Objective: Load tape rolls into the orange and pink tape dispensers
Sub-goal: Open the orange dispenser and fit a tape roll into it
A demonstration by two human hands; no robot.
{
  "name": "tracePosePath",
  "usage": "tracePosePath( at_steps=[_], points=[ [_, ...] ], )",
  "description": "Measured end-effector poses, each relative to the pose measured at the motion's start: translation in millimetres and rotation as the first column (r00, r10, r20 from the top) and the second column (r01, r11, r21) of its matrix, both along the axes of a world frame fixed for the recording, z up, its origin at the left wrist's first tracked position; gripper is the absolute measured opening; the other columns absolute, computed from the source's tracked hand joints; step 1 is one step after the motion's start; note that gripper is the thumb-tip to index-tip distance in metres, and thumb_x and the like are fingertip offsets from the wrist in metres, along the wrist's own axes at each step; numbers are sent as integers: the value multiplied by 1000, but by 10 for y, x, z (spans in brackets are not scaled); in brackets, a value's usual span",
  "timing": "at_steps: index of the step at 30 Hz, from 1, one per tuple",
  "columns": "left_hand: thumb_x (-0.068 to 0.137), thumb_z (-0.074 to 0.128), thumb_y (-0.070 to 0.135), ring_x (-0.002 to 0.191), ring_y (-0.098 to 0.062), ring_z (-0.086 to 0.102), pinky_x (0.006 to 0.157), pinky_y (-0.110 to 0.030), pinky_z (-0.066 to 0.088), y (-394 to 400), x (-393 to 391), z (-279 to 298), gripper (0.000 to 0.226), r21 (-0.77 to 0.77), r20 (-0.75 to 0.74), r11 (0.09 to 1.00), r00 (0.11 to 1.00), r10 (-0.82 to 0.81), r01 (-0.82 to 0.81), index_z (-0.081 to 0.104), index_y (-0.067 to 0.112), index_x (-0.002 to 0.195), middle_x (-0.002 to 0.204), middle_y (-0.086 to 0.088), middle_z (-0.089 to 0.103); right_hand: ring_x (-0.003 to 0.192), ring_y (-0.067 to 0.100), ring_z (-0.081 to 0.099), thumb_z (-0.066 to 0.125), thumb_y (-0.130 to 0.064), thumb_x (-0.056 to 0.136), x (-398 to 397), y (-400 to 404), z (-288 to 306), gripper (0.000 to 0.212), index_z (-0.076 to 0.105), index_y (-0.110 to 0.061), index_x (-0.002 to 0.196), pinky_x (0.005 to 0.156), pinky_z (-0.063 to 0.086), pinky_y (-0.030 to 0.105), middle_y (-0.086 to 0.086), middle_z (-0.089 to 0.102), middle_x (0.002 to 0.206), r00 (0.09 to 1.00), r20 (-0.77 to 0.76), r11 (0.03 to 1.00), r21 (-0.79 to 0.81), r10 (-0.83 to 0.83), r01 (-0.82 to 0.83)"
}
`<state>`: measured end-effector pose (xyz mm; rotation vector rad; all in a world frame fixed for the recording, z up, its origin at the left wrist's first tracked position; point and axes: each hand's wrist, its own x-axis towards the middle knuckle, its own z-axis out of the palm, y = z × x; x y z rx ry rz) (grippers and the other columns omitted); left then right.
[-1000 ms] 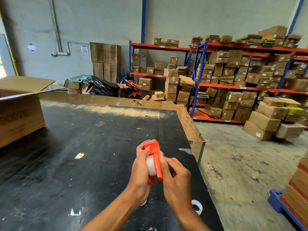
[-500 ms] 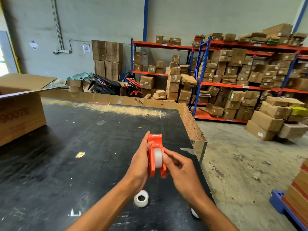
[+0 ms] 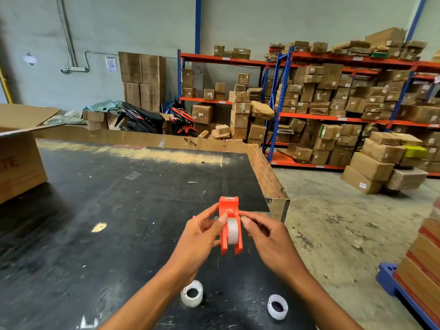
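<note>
I am holding the orange tape dispenser (image 3: 229, 225) between both hands, raised a little above the black table (image 3: 100, 210), so that I am looking straight at its open slot. My left hand (image 3: 200, 236) is closing around its left side and my right hand (image 3: 266, 236) around its right side; both thumbs are pressing near the top of the clear tape roll (image 3: 232, 231), which is sitting inside the orange body. I think I am gripping it from two sides like this to keep the body steady while the roll is being pushed fully onto its seat. Just below my left wrist, a second clear tape roll (image 3: 192, 293) is lying on the table, and near my right forearm a thinner white ring (image 3: 277, 306) is lying, maybe an empty core. A small pink edge (image 3: 194, 217) is showing behind my left hand; I cannot tell if it is the pink dispenser.
</note>
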<state>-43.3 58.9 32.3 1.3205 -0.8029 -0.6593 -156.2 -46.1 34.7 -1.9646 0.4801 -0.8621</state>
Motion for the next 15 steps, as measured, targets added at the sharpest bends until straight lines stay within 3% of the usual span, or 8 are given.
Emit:
tracePosePath(
  at_steps=[4, 9, 12, 15],
  points=[
    [91, 58, 18, 82, -12, 75, 61, -15, 55, 23, 3, 2, 41, -19, 10, 1000, 1000, 17, -17, 54, 23, 132, 97, -6, 77, 86, 14, 59, 68, -38, 80, -28, -33, 112, 25, 69, -37, 105, 74, 48, 24, 1, 60, 98, 995, -87, 994, -92, 45, -53],
    [90, 60, 19, 83, -18, 76, 62, -20, 58, 94, 16, -20, 41, -30, -26, 998, 998, 57, -58, 55, 22, 131, 88, -4, 79, 76, 5, 46, 77, -32, 75, -68, -11, 190, 47, 60, -40, 118, 68, 38, 15, -5, 46, 90, 957, -278, 980, -155, 79, -126],
    [89, 60, 21, 84, -18, 76, 63, -23, 59, 140, 9, -31, 41, -28, -37, 998, 998, 55, -56, 56, 23, 130, 90, -4, 77, 79, 4, 46, 78, -35, 72, -90, 30, 189, 52, 60, -41, 120, 69, 38, 15, -7, 46, 93, 954, -288, 971, -192, 85, -144],
    [89, 60, 22, 87, -19, 75, 68, -28, 60, 181, 4, -49, 41, -35, -33, 998, 998, 44, -45, 56, 23, 130, 95, -5, 77, 79, 4, 46, 77, -34, 74, -113, 62, 198, 43, 62, -43, 114, 68, 39, 16, -8, 47, 92, 960, -258, 965, -207, 104, -160]
  ],
)
